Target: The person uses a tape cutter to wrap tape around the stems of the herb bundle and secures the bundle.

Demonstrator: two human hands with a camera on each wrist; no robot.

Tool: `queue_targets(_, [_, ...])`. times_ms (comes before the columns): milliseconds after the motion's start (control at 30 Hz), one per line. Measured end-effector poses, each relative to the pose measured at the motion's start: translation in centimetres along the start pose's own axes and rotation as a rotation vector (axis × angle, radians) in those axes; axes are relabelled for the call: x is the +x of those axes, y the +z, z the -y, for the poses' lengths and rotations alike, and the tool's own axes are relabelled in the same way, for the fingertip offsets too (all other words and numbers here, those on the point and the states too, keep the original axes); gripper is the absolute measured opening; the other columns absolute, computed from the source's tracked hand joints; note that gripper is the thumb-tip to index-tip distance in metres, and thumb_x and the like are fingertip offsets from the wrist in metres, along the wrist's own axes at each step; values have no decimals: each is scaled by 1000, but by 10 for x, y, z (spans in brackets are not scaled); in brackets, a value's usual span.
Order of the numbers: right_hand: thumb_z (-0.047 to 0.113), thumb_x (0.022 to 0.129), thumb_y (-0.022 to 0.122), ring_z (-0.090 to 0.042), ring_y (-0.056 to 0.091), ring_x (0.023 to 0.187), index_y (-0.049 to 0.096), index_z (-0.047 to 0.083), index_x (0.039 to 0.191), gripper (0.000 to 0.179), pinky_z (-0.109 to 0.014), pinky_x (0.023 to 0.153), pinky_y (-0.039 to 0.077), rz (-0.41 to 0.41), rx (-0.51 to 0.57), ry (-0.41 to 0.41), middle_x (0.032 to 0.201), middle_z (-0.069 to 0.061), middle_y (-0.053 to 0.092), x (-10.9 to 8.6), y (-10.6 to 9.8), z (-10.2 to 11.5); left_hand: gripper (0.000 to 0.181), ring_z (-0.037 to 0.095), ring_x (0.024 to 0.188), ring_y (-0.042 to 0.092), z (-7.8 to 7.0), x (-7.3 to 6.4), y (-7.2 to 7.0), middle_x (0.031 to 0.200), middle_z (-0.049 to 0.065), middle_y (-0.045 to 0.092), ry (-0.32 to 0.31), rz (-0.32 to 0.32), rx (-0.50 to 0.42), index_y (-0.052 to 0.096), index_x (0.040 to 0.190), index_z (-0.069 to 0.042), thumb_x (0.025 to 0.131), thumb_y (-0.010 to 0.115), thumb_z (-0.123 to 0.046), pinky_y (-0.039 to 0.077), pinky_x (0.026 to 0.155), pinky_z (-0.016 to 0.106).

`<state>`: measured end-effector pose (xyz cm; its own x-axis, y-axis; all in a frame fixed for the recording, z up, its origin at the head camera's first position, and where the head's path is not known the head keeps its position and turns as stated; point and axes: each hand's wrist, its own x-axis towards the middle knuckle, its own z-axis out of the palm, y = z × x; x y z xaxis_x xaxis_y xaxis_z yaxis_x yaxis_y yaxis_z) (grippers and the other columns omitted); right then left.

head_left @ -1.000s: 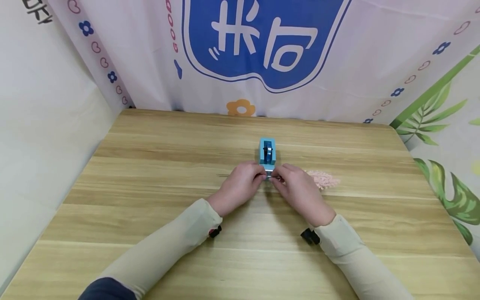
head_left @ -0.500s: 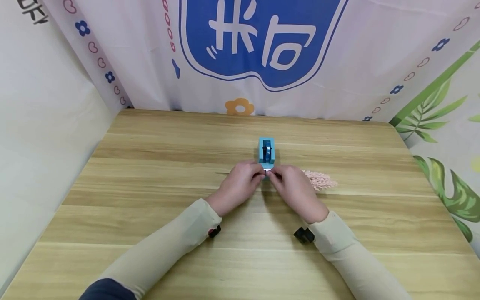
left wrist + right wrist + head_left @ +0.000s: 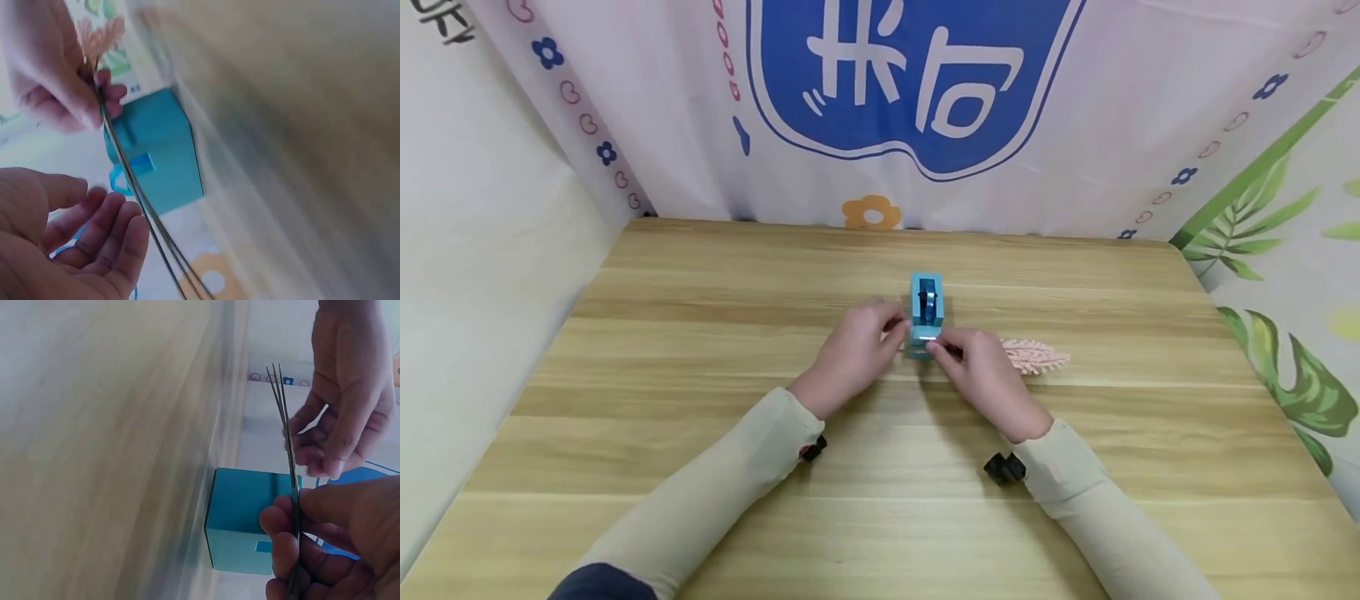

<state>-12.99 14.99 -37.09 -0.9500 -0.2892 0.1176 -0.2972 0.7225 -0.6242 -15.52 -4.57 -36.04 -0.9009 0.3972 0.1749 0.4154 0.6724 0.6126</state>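
In the head view, a blue tape dispenser point(image 3: 917, 311) with a roll in it stands on the table. Just in front of it, my right hand point(image 3: 988, 375) pinches the thin stems point(image 3: 281, 406) of a pink flower sprig point(image 3: 1033, 357), whose fluffy head points right. The left wrist view shows the stems point(image 3: 159, 231) running across in front of the dispenser point(image 3: 178, 165). My left hand point(image 3: 853, 358) is beside the dispenser's left side, fingers loosely bent and apart from the stems in the left wrist view. Whether tape lies on the stems is hard to tell.
The wood-grain table point(image 3: 760, 517) extends on all sides of the dispenser. Behind its far edge hangs a white cloth point(image 3: 685, 108) with a blue emblem. A pale wall point(image 3: 482, 250) flanks the left, a leaf-patterned one point(image 3: 1285, 292) the right.
My left hand has come away from the front of the dispenser and moved left, parting from the right hand. The right hand stays near the dispenser with the stems. The head view has shifted slightly.
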Motion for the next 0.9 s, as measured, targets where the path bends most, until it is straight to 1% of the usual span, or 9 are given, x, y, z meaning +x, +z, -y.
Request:
queue_targets(100, [18, 105, 66, -11, 45, 60, 73, 5, 87, 23, -24, 56, 39, -8, 2, -10, 68, 0, 57, 0, 0, -1, 29, 19, 98, 70, 1, 8, -1, 114, 9, 76, -27, 10, 0, 70, 130, -4, 105, 65, -18, 62, 86, 34])
queue_targets(133, [17, 105, 65, -11, 45, 60, 73, 5, 87, 23, -24, 56, 39, -10, -1, -12, 68, -1, 57, 0, 0, -2, 35, 21, 97, 71, 1, 10, -1, 121, 11, 76, -37, 33, 0, 67, 137, -5, 106, 64, -20, 62, 85, 36])
queue_targets(200, [17, 105, 66, -11, 46, 60, 73, 4, 87, 23, -24, 56, 39, -12, -6, -15, 68, -1, 58, 0, 0, -2, 43, 20, 107, 72, 0, 14, 1, 136, 12, 71, -56, 84, 18, 59, 147, -8, 107, 62, -24, 62, 91, 37])
queue_targets(333, [17, 104, 66, -11, 48, 61, 75, 4, 89, 23, -24, 56, 40, -13, -15, -17, 71, -2, 62, 0, 0, -1, 50, 22, 125, 69, 0, 20, 6, 155, 12, 57, -72, 171, 38, 50, 155, -10, 109, 57, -27, 59, 102, 39])
queue_targets(367, [17, 104, 66, -11, 48, 62, 75, 4, 90, 22, -24, 56, 41, -12, -16, -17, 72, -2, 63, 0, 1, -1, 50, 22, 133, 64, 0, 20, 7, 156, 11, 55, -71, 178, 44, 50, 156, -10, 109, 57, -27, 56, 108, 39])
queue_targets(600, [16, 104, 66, -12, 49, 62, 73, 4, 84, 24, -26, 59, 42, -39, -55, -52, 71, -3, 63, 0, 2, -1, 50, 23, 130, 66, -1, 22, 9, 155, 13, 56, -74, 185, 32, 49, 156, -8, 109, 56, -26, 55, 109, 40])
queue_targets(667, [15, 104, 67, -12, 49, 63, 73, 4, 83, 24, -26, 59, 42, -50, -67, -68, 71, -3, 62, 0, 2, -1, 50, 22, 135, 62, -2, 23, 8, 158, 11, 53, -79, 190, 28, 48, 156, -9, 110, 56, -26, 53, 111, 40])
queue_targets(800, [13, 103, 68, -14, 49, 64, 71, 3, 81, 24, -29, 62, 42, -62, -92, -97, 69, -3, 61, -1, 4, -2, 50, 20, 128, 65, -2, 23, 8, 158, 12, 53, -83, 200, 20, 49, 155, -8, 109, 57, -26, 55, 109, 39])
queue_targets(900, [13, 102, 68, -15, 49, 65, 71, 4, 81, 23, -30, 65, 41, -66, -109, -105, 69, -3, 60, -1, 5, -3, 49, 23, 132, 64, -2, 22, 8, 156, 13, 55, -80, 199, 20, 50, 154, -7, 109, 57, -25, 54, 110, 40])
